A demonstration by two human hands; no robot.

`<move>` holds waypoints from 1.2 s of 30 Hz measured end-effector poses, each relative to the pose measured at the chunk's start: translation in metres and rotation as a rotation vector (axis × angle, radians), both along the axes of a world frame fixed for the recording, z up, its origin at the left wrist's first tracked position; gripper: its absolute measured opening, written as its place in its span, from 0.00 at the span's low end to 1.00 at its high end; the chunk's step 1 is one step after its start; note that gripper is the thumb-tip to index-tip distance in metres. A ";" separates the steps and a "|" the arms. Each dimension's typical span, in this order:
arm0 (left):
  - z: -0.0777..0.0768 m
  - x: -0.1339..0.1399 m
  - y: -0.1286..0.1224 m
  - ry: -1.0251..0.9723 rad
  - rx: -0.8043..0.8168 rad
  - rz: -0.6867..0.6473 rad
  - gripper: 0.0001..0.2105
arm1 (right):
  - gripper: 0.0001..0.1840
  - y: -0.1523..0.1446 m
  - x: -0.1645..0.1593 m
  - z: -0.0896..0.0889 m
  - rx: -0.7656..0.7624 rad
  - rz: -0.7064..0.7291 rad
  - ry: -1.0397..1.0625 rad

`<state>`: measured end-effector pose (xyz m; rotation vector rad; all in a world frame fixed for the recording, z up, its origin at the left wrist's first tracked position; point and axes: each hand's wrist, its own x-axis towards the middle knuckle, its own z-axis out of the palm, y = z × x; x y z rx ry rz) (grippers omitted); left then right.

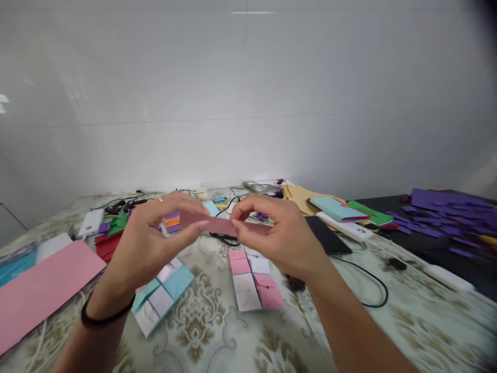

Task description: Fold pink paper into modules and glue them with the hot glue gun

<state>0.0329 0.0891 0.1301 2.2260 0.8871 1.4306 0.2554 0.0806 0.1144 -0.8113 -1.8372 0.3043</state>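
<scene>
Both my hands hold a long, narrow strip of pink paper level above the table. My left hand pinches its left part between thumb and fingers. Near the middle of the strip, my right hand has thumb and forefinger pressed together on it. Below lie two folded paper pieces: a pink and white one under my right hand, and a light blue and white one beside my left wrist.
A large pink sheet lies at the left, near red folded paper. On the right are a black tablet-like slab, a white power strip, blue paper and piled purple strips. Cables cross the patterned tablecloth.
</scene>
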 end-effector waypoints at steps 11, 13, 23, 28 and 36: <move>-0.001 0.004 -0.002 0.262 0.065 0.042 0.07 | 0.08 -0.002 -0.010 -0.006 0.152 -0.018 -0.146; -0.001 0.004 -0.002 0.277 0.065 0.035 0.06 | 0.08 -0.002 -0.010 -0.007 0.160 -0.002 -0.147; 0.005 -0.004 -0.009 0.325 0.013 0.096 0.07 | 0.08 -0.005 -0.008 -0.002 0.162 0.029 -0.111; 0.011 -0.028 -0.006 0.266 -0.011 0.166 0.06 | 0.08 -0.005 0.009 0.005 0.091 -0.014 -0.094; 0.014 -0.030 -0.007 0.161 0.017 0.218 0.04 | 0.07 -0.001 0.010 0.003 0.012 -0.029 -0.087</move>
